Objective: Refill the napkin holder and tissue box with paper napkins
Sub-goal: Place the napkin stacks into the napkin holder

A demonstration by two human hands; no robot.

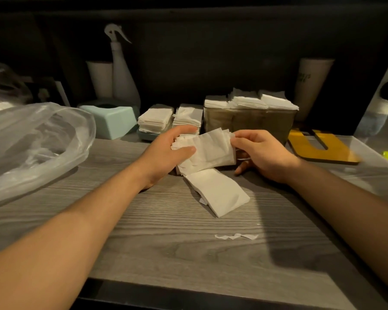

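Observation:
My left hand and my right hand both grip a loose bundle of white paper napkins just above the wooden table. A smaller folded napkin stack lies on the table right below the bundle. Behind my hands stands a dark translucent napkin holder with napkins heaped over its rim. Left of it sit two napkin stacks on a mint tray. The mint tissue box stands further left, its top slot dark.
A crumpled clear plastic bag covers the left of the table. A white spray bottle and a white cup stand at the back left, a tall paper cup at the back right. A yellow sign lies right; a paper scrap lies near the front.

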